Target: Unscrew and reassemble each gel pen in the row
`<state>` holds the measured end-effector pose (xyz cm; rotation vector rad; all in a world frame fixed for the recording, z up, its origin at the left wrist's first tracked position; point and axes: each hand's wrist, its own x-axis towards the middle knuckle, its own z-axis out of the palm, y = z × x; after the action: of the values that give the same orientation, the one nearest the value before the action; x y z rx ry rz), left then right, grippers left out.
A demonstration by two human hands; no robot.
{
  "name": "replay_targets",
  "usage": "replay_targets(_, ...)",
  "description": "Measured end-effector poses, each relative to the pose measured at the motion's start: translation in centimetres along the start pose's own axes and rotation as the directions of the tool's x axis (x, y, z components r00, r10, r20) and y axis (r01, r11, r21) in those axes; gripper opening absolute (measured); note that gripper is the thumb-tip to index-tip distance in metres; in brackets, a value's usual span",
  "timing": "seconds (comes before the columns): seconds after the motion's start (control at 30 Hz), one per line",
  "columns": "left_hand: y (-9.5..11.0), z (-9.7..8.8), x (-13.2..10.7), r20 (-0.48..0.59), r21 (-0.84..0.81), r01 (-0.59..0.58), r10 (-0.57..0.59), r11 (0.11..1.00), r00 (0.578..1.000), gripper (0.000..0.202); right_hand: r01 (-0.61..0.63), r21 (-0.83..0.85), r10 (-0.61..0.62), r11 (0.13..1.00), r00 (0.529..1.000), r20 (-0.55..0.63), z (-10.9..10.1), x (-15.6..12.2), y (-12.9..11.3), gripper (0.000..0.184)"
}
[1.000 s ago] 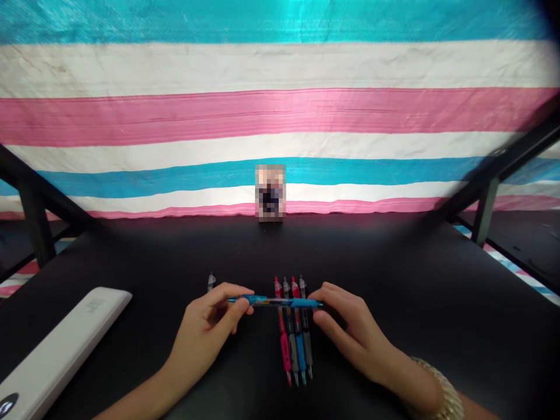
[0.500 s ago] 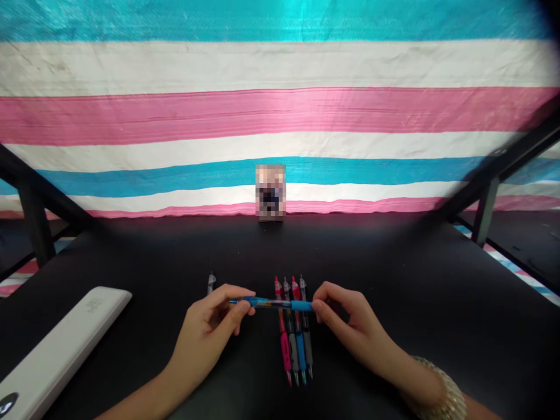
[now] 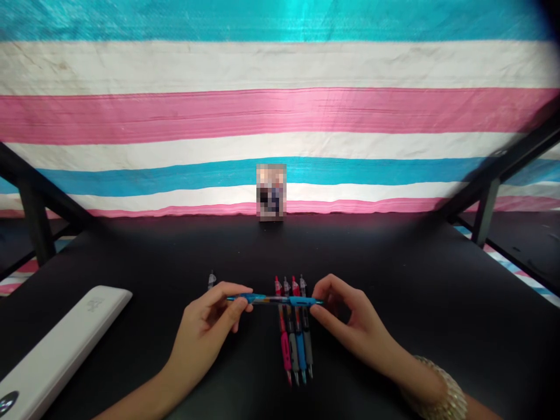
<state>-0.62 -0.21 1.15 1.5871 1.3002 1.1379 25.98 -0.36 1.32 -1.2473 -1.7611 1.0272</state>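
Both hands hold one blue pen (image 3: pixel 275 300) level above the black worktop (image 3: pixel 394 274): the left hand (image 3: pixel 205 329) pinches its left end in closed fingers, the right hand (image 3: pixel 350 321) grips the other end the same way. Under it lie four pens (image 3: pixel 295 335) side by side (pink, grey, blue, dark), with a white case (image 3: pixel 56 350) far left.

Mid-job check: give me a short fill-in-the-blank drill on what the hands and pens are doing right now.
1. Both hands hold one ____ pen crosswise above the table.
2. Under it lie ____ pens side by side.
3. The bracelet is on the ____ wrist.
4. The white case lies beyond the ____ hand, opposite the right hand.

Missing words: blue; four; right; left
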Motion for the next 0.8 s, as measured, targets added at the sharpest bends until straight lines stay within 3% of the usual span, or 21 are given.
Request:
replay_targets(0.2,0.13,0.04,-0.09,0.007,-0.013,0.014,-0.014,1.0,1.0,0.013,-0.027,0.014,0.026,1.0,0.997,0.072,-0.02,0.23,0.05,0.037)
replay_targets(0.37,0.14,0.03,0.05,-0.028,-0.024,0.001,-0.001,1.0,1.0,0.013,-0.022,0.044,0.02,0.999,0.999,0.03,-0.02,0.17,0.14,0.021)
replay_targets(0.53,0.15,0.05,0.02,-0.022,-0.019,0.021,-0.022,1.0,1.0,0.014,-0.061,0.069,0.054,0.996,0.994,0.099,-0.14,0.1,0.1,0.036)
replay_targets(0.67,0.15,0.1,0.07,-0.042,-0.036,0.022,-0.024,0.999,0.999,0.013,-0.071,0.084,0.066,0.994,0.996,0.065,-0.09,0.13,0.12,0.023)
replay_targets(0.8,0.03,0.07,0.0,-0.044,-0.046,0.028,-0.03,0.999,0.999,0.013,-0.079,0.122,0.069,0.989,0.994,0.088,-0.06,0.19,0.12,0.034)
